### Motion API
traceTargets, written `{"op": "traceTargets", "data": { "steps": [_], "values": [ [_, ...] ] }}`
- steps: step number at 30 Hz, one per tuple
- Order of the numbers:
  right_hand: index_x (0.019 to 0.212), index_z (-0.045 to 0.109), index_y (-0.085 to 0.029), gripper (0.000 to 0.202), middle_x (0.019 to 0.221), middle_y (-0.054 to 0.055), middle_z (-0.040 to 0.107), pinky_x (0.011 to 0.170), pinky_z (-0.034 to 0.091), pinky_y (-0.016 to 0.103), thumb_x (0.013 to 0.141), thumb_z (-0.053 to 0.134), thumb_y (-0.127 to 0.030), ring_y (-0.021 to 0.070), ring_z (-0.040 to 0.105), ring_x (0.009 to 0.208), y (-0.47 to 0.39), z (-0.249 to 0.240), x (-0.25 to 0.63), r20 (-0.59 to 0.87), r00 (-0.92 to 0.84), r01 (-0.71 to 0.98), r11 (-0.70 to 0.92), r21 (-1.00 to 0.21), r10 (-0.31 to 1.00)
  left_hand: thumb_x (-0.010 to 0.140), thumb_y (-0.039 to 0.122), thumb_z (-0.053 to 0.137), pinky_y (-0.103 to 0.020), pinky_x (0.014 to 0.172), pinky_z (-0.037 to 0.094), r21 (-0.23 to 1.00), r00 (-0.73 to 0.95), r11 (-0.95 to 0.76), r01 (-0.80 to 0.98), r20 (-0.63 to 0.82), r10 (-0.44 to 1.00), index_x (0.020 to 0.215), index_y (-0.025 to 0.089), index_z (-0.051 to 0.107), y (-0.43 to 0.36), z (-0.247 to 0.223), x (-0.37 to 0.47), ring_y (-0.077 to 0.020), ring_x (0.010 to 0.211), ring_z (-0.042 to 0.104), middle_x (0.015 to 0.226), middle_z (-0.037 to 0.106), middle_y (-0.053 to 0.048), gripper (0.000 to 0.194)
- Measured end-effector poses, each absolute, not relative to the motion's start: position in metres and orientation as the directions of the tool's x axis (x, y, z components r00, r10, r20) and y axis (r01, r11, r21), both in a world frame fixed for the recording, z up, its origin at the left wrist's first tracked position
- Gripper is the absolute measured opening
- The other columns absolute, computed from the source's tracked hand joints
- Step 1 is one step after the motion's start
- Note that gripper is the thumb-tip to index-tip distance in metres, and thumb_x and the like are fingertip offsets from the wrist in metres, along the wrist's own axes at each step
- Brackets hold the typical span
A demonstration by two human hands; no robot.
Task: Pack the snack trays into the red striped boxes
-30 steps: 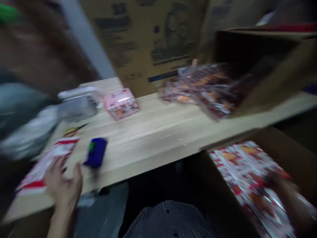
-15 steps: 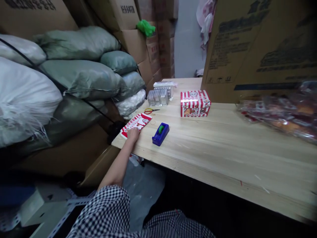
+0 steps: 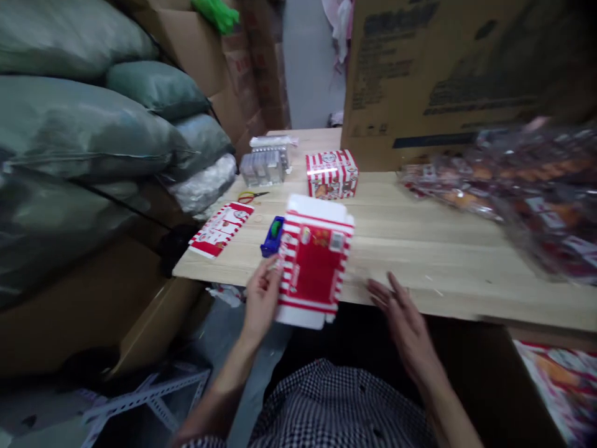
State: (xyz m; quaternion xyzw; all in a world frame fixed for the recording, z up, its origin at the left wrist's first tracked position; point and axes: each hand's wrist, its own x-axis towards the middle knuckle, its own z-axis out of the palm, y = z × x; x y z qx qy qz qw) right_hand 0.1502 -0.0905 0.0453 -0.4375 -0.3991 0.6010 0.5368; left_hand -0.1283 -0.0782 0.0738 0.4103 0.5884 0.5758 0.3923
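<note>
A flattened red-and-white striped carton (image 3: 318,264) is held up in front of the table edge, its left edge pinched in my left hand (image 3: 262,295). It has a plain red panel with a barcode, and white flaps at top and bottom. My right hand (image 3: 405,320) is to the right of the carton, apart from it, fingers stretched out and slightly blurred. Just behind the carton's left edge stands a blue tape dispenser (image 3: 272,239) with a green roll. Further left another flat carton (image 3: 222,229) lies on the table. A folded-up striped box (image 3: 332,174) stands behind.
On the wooden table (image 3: 396,230) are scissors (image 3: 249,197) and clear plastic cases (image 3: 262,168). Packaged goods in clear wrap (image 3: 536,199) are piled at right. A large cardboard box (image 3: 410,81) stands behind. Stuffed sacks (image 3: 84,124) are stacked at left.
My left hand has lifted a flat carton off the table at left and brought it right, in front of me. My right hand has come into view. The camera has turned right.
</note>
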Motion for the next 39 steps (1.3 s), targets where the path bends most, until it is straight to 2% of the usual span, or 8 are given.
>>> {"op": "traceTargets", "data": {
  "steps": [2,4,7,12,19,28,33,39],
  "values": [
    [0.141,0.05,-0.036,0.058,0.138,0.004,0.063,0.107,0.047,0.048,0.088,0.068,-0.053,0.0268,0.06,0.125,-0.089,0.039,0.139,-0.198,-0.065,-0.398,-0.207,-0.894,0.978,0.089,0.046,0.064,-0.027,0.071,0.055,0.984,-0.134,0.132,-0.123,-0.148,0.98,0.13,0.018,0.059,-0.097,0.061,-0.084,-0.0167,0.073,0.069,0.09,0.076,-0.005,0.049],
    [0.134,0.054,-0.034,0.053,0.136,0.004,0.064,0.1,0.053,0.05,0.086,0.07,-0.052,0.029,0.064,0.12,-0.084,0.034,0.132,-0.24,-0.058,-0.47,-0.239,-0.85,0.969,0.091,0.046,0.062,-0.029,0.078,0.056,0.967,-0.004,0.204,-0.154,-0.207,0.978,0.129,0.019,0.06,-0.106,0.051,-0.054,-0.0191,0.084,0.071,0.103,0.075,-0.007,0.047],
    [0.129,0.054,-0.033,0.053,0.128,0.004,0.068,0.092,0.058,0.048,0.082,0.077,-0.044,0.0288,0.068,0.112,-0.084,0.032,0.133,-0.265,0.004,-0.478,-0.231,-0.847,0.964,0.085,0.043,0.071,-0.031,0.086,0.056,0.977,0.016,0.207,-0.052,-0.207,0.978,0.129,0.019,0.059,-0.105,0.044,-0.033,-0.0217,0.096,0.07,0.114,0.073,-0.008,0.052],
    [0.129,0.052,-0.032,0.061,0.124,0.005,0.07,0.091,0.059,0.047,0.077,0.081,-0.041,0.0281,0.071,0.106,-0.093,0.035,0.146,-0.293,0.101,-0.462,-0.216,-0.86,0.951,0.068,0.039,0.086,-0.034,0.085,0.057,0.976,0.092,0.211,0.045,-0.214,0.972,0.128,0.019,0.057,-0.097,0.039,-0.012,-0.0233,0.095,0.071,0.114,0.074,-0.009,0.069],
    [0.132,0.047,-0.033,0.065,0.127,0.004,0.069,0.093,0.058,0.043,0.077,0.082,-0.036,0.0248,0.071,0.106,-0.094,0.032,0.152,-0.274,0.087,-0.442,-0.209,-0.872,0.958,0.08,0.04,0.076,-0.038,0.091,0.057,0.966,0.201,0.257,-0.021,-0.248,0.948,0.125,0.019,0.062,-0.1,0.036,0.007,-0.025,0.102,0.07,0.118,0.073,-0.01,0.051],
    [0.13,0.057,-0.031,0.055,0.133,0.005,0.067,0.097,0.055,0.043,0.083,0.072,-0.055,0.0297,0.063,0.122,-0.093,0.039,0.174,-0.303,-0.049,-0.477,-0.289,-0.83,0.952,0.083,0.043,0.072,-0.042,0.084,0.059,0.935,0.203,0.315,-0.165,-0.28,0.938,0.106,0.017,0.074,-0.104,0.024,-0.001,-0.0276,0.09,0.072,0.103,0.077,-0.009,0.035],
    [0.132,0.055,-0.032,0.063,0.13,0.004,0.069,0.099,0.053,0.043,0.076,0.083,-0.041,0.0288,0.066,0.117,-0.085,0.032,0.181,-0.217,-0.02,-0.468,-0.201,-0.86,0.976,0.081,0.043,0.074,-0.038,0.083,0.058,0.925,0.244,0.324,-0.201,-0.273,0.931,0.112,0.017,0.071,-0.107,0.026,-0.006,-0.0269,0.093,0.071,0.107,0.075,-0.01,0.04],
    [0.14,0.048,-0.034,0.064,0.131,0.005,0.068,0.097,0.054,0.046,0.083,0.077,-0.036,0.0279,0.068,0.113,-0.102,0.016,0.171,-0.264,-0.139,-0.484,-0.299,-0.822,0.954,0.088,0.044,0.067,-0.036,0.098,0.052,0.914,0.142,0.216,-0.343,-0.177,0.974,0.137,0.024,0.054,-0.085,0.03,-0.021,-0.0244,0.115,0.065,0.13,0.066,-0.011,0.054]
  ]
}}
